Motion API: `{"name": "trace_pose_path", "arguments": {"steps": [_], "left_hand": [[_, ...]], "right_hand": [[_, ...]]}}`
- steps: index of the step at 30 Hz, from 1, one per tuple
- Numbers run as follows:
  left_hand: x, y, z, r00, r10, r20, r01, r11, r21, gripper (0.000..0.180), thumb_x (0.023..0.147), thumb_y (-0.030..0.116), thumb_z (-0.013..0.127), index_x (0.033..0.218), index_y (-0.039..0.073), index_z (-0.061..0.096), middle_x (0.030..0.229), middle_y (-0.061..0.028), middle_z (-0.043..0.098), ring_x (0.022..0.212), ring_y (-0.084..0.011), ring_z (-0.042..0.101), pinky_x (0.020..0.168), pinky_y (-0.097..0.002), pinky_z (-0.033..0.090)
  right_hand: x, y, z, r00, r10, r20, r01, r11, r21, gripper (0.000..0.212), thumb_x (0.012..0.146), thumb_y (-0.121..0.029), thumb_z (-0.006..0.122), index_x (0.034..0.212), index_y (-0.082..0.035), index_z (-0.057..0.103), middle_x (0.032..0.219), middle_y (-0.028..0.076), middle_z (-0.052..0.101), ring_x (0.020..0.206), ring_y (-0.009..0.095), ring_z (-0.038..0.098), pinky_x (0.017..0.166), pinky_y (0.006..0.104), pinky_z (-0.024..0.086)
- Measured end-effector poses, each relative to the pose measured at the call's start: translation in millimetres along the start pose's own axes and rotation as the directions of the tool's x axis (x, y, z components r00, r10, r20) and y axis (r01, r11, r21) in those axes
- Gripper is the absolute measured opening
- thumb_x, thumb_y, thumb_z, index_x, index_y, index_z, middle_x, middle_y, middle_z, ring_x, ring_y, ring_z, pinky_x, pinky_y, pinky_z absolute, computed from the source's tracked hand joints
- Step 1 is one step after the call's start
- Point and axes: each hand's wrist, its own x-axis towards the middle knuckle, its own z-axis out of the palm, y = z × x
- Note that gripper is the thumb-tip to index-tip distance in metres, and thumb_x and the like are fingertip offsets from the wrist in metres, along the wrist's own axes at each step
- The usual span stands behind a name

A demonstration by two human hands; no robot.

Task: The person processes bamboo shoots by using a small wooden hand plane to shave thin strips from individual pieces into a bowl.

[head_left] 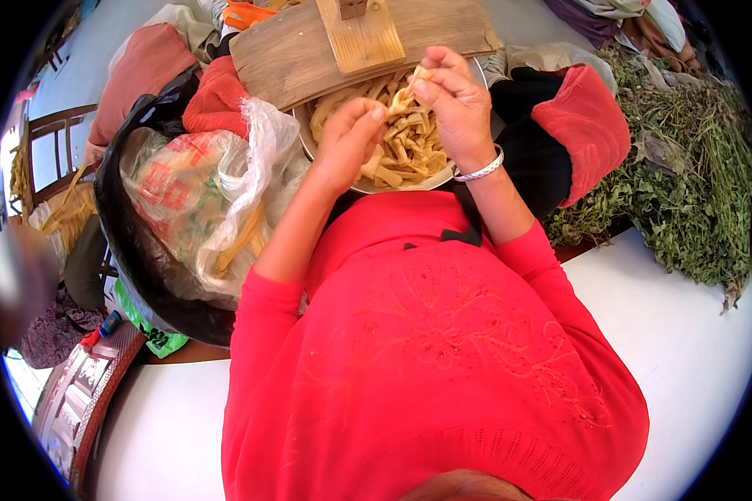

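A big see-through plastic bag [205, 209] sits at the person's left side, inside a black bag [134, 275]. It is crinkly, with red and green print on it and long yellow strips inside. A small green printed bag [154, 338] peeks out below it.

Heap of green herbs [685, 184], wooden chair [54, 154], patterned box [83, 401]

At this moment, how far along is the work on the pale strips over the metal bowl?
Done: the metal bowl holds a heap of short cut pieces. In hand: the right hand and left hand pinch one pale strip between them above the bowl. Left: long strips show inside the plastic bag beside the left arm; how many cannot be told.
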Motion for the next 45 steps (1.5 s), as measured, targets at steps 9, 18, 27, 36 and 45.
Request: {"name": "trace_pose_path", "arguments": {"steps": [9, 18, 27, 36, 45], "left_hand": [[3, 35, -4, 0.706, 0.626, 0.332, -0.560, 0.206, 0.802, 0.008, 0.082, 0.004, 0.063, 0.089, 0.004, 0.058, 0.078, -0.0106, 0.059, 0.066, -0.0286, 0.058, 0.059, -0.0314, 0.046], [24, 40, -15, 0.966, 0.204, 0.161, -0.252, 0.883, 0.397, 0.009, 0.090, 0.011, 0.060, 0.091, 0.002, 0.058, 0.076, 0.0049, 0.055, 0.066, -0.0042, 0.047, 0.059, -0.0197, 0.039], [74, 48, -52, 0.985, 0.148, 0.092, -0.173, 0.903, 0.394, 0.013, 0.091, 0.015, 0.055, 0.096, 0.004, 0.060, 0.077, 0.0032, 0.057, 0.070, -0.0037, 0.048, 0.063, -0.0184, 0.038], [104, 32, -58, 0.934, 0.355, -0.037, -0.219, 0.652, 0.726, 0.011, 0.089, 0.012, 0.055, 0.086, 0.002, 0.059, 0.076, -0.0026, 0.059, 0.070, -0.0110, 0.053, 0.063, -0.0260, 0.043], [41, 16, 10, 0.986, 0.164, 0.017, -0.165, 0.986, 0.025, 0.010, 0.092, 0.007, 0.050, 0.095, -0.001, 0.056, 0.073, -0.0006, 0.057, 0.068, -0.0080, 0.054, 0.058, -0.0220, 0.045]], "right_hand": [[35, -50, -17, 0.832, 0.321, 0.452, -0.154, 0.917, -0.368, 0.037, 0.091, -0.032, 0.060, 0.112, -0.002, 0.061, 0.098, 0.004, 0.063, 0.088, 0.009, 0.056, 0.079, 0.0228, 0.046], [51, -50, -34, 0.695, 0.519, 0.497, -0.504, 0.846, -0.177, 0.011, 0.085, -0.008, 0.064, 0.092, 0.001, 0.066, 0.073, 0.002, 0.063, 0.057, 0.006, 0.057, 0.052, 0.0191, 0.048], [70, -21, -2, 0.943, 0.239, 0.231, -0.158, 0.934, -0.321, 0.012, 0.089, -0.013, 0.061, 0.093, -0.003, 0.066, 0.070, -0.004, 0.056, 0.060, 0.004, 0.049, 0.055, 0.0187, 0.042], [79, 20, -3, 0.957, -0.056, 0.286, 0.263, 0.592, -0.762, 0.013, 0.083, -0.015, 0.062, 0.090, -0.005, 0.066, 0.082, 0.011, 0.065, 0.073, 0.029, 0.061, 0.068, 0.0358, 0.049], [22, -23, 29, 0.938, -0.275, 0.212, 0.337, 0.572, -0.748, 0.020, 0.084, -0.028, 0.062, 0.078, -0.009, 0.061, 0.072, 0.012, 0.062, 0.068, 0.031, 0.060, 0.059, 0.0408, 0.048]]}}
